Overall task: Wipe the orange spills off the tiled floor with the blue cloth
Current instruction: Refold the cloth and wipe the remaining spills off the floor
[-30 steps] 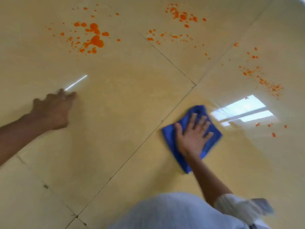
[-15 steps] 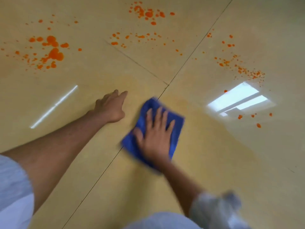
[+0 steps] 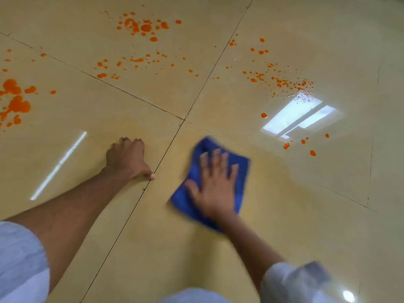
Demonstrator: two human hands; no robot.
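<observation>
My right hand (image 3: pixel 215 182) lies flat, fingers spread, on the folded blue cloth (image 3: pixel 241 171), pressing it to the beige tiled floor (image 3: pixel 153 237) just right of a grout line. My left hand (image 3: pixel 125 159) rests on the neighbouring tile with its fingers curled under, bearing on the floor and holding nothing. Orange spills lie beyond both hands: a big blotchy patch (image 3: pixel 16 101) at the far left, a cluster (image 3: pixel 145 27) at the top middle, scattered drops (image 3: pixel 135 61) below it, a speckled trail (image 3: pixel 282 80) at the right, and a few drops (image 3: pixel 306 145) right of the cloth.
Grout lines cross at a joint (image 3: pixel 184 119) just beyond the hands. A bright window reflection (image 3: pixel 301 117) glares on the glossy tile at right, and a thin light streak (image 3: pixel 59 165) lies left of my left hand. Pale sleeves frame the bottom edge.
The blue cloth under my right hand has slid back to the right across the grout line. My left hand stays planted on the floor. The view has shifted, bringing the spills lower in frame.
</observation>
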